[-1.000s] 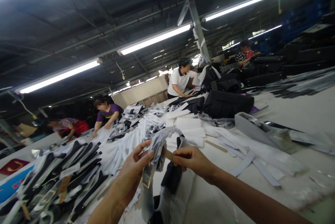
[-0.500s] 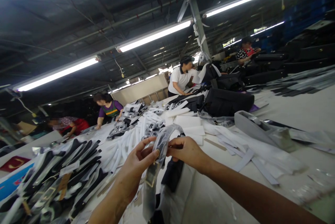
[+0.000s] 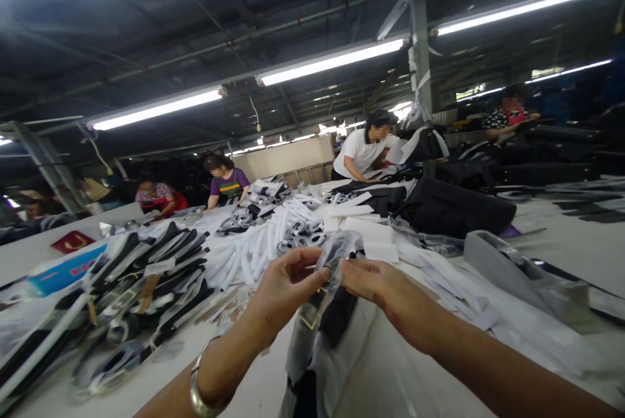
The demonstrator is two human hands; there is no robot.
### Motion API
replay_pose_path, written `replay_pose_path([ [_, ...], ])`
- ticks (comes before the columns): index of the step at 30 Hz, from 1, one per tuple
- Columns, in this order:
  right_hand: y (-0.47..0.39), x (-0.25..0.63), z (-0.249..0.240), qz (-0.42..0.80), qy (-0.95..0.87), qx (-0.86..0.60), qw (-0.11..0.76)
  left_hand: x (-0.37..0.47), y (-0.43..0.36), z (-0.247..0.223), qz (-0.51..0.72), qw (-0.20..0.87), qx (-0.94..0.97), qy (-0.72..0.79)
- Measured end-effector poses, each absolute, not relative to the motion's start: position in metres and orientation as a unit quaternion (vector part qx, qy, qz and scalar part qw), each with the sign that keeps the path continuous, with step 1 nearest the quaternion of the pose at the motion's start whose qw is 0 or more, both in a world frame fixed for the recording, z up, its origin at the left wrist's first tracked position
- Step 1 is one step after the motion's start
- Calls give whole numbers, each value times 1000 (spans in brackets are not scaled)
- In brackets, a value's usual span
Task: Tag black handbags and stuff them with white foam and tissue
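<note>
A strap [image 3: 300,353] wrapped in clear plastic, with black parts and a gold-coloured rectangular buckle [image 3: 312,310], hangs in front of me over the table. My left hand [image 3: 286,291] pinches it near the top, thumb in front. Just to the right, the fingers of my right hand [image 3: 383,284] are closed at the other side of the same plastic-wrapped loop. The strap's upper bend shows above and between both hands. Its lower end runs out of view at the bottom edge.
Many plastic-wrapped straps [image 3: 170,275] lie heaped on the left, near a blue package [image 3: 68,268]. White tubes [image 3: 251,245] are piled beyond my hands. A grey tape dispenser [image 3: 517,268] and a black bag [image 3: 454,206] stand right. Several co-workers, one in a white shirt [image 3: 359,154], are across the table.
The view has swung left and levelled, so the surroundings sit further right. Both hands keep hold of the strap and have drawn slightly closer together.
</note>
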State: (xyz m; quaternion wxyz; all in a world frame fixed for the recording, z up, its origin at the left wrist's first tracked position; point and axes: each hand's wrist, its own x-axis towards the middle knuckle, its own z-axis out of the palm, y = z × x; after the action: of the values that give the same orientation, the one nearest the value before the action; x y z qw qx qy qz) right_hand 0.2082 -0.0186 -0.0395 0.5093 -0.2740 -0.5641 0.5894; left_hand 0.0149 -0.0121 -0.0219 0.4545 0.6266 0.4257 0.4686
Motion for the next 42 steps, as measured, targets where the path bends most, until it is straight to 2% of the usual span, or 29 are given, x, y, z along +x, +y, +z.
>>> replay_pose_path([
  [10,-21,197,-42,554,-565,-332,514,20,-23,-22,491,464,580,455],
  [16,-18,202,-39,543,-586,-377,468,22,-20,-25,524,556,507,400],
  [21,-14,210,-38,647,-546,-286,448,26,-23,-28,561,527,511,385],
  [24,-16,212,-43,722,-455,-222,472,26,-24,-29,552,519,539,368],
  [26,-20,209,-48,729,-427,-197,497,25,-24,-30,544,515,550,368],
  [31,-31,189,-63,652,-458,-188,575,25,-21,-34,551,493,562,371],
  [36,-26,169,-70,553,-454,-242,655,31,-19,-41,564,432,590,383],
  [42,-21,158,-70,454,-474,-318,684,40,-20,-44,581,363,620,383],
])
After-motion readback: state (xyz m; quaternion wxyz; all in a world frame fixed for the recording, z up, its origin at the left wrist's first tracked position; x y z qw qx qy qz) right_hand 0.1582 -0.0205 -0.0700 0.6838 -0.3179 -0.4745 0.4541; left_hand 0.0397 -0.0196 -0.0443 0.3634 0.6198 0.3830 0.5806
